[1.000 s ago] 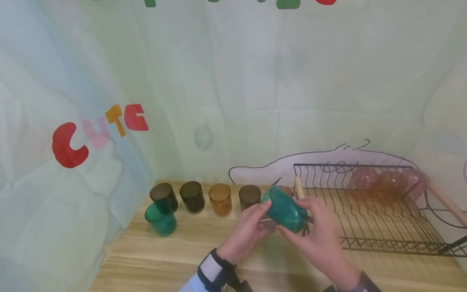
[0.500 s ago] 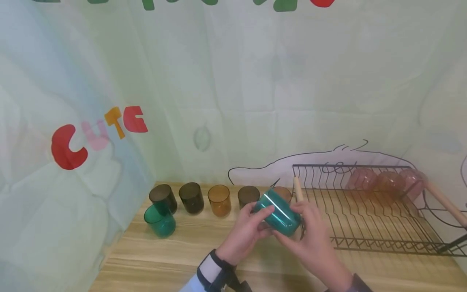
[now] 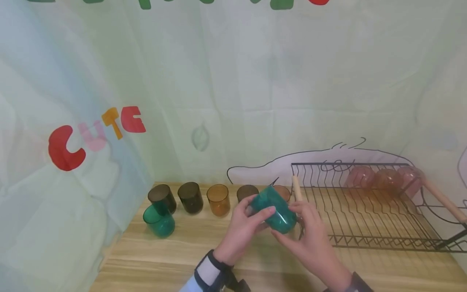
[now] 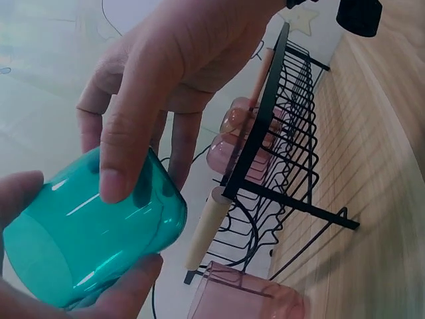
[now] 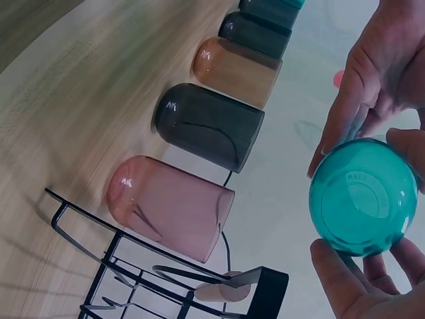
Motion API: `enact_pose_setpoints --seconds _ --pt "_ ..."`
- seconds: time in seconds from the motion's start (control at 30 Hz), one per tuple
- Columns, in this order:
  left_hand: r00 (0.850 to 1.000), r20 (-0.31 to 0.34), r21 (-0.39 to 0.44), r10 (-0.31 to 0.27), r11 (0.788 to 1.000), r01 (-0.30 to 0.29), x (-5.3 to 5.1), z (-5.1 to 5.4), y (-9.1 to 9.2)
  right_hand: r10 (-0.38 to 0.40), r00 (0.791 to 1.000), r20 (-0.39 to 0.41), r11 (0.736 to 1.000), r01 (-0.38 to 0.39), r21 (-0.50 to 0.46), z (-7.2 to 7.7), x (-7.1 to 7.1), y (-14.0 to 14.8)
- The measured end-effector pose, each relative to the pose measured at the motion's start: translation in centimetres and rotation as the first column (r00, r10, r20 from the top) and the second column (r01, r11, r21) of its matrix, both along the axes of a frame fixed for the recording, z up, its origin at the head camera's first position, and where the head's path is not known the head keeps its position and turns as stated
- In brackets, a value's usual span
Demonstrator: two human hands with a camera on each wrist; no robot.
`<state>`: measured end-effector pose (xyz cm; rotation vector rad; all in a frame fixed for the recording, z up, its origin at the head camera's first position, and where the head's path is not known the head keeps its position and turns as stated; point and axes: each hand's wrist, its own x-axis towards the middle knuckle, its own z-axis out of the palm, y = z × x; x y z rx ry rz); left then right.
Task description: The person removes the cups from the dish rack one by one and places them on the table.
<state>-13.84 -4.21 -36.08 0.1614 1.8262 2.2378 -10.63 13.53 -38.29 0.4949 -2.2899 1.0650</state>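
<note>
A teal glass cup [image 3: 283, 221] is held tilted above the table between both hands, its mouth to the upper left. My left hand [image 3: 240, 233] grips it near the mouth, thumb across the near side. At the base end, my right hand [image 3: 311, 233] pinches it between thumb and fingers. In the right wrist view the cup's round base [image 5: 362, 199] faces the camera and bears raised lettering. A second teal cup [image 3: 162, 225] stands upright at the table's left.
Along the back stand dark cups [image 3: 191, 198], an amber cup [image 3: 219, 201] and a pink cup [image 3: 282, 192]. To the right, a black wire rack [image 3: 365, 236] with wooden handles [image 3: 297, 188] has pink and amber glasses [image 3: 388, 182] at its far right end. A printed cloth [image 3: 237, 81] hangs behind.
The teal cup and right hand have shifted slightly left, and the cup has turned a little. My left fingers now wrap higher round its mouth end. The other cups stay in place.
</note>
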Motion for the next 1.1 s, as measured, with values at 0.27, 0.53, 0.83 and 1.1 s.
enact_pose_setpoints --seconds 0.27,0.53,0.83,1.1 --pt "0.985 -0.152 -0.175 0.077 0.979 -0.103 0.4 0.7 -0.5 0.043 0.999 -0.006 0.999 -0.043 -0.017 0.0 -0.1 0.1" --pt "0.921 -0.330 -0.240 0.208 0.925 -0.295 -0.1 0.8 -2.5 -0.012 1.000 0.004 1.000 0.012 -0.004 0.3 -0.5 1.7" --pt "0.850 -0.415 -0.274 0.324 0.846 -0.457 -0.9 0.1 -7.1 -0.184 0.983 0.012 0.982 0.184 0.034 1.1 -1.2 4.8" --pt "0.794 -0.432 -0.346 0.427 0.735 -0.583 -1.0 -1.7 -11.4 -0.279 0.958 0.066 0.960 0.276 0.044 1.4 -1.6 8.2"
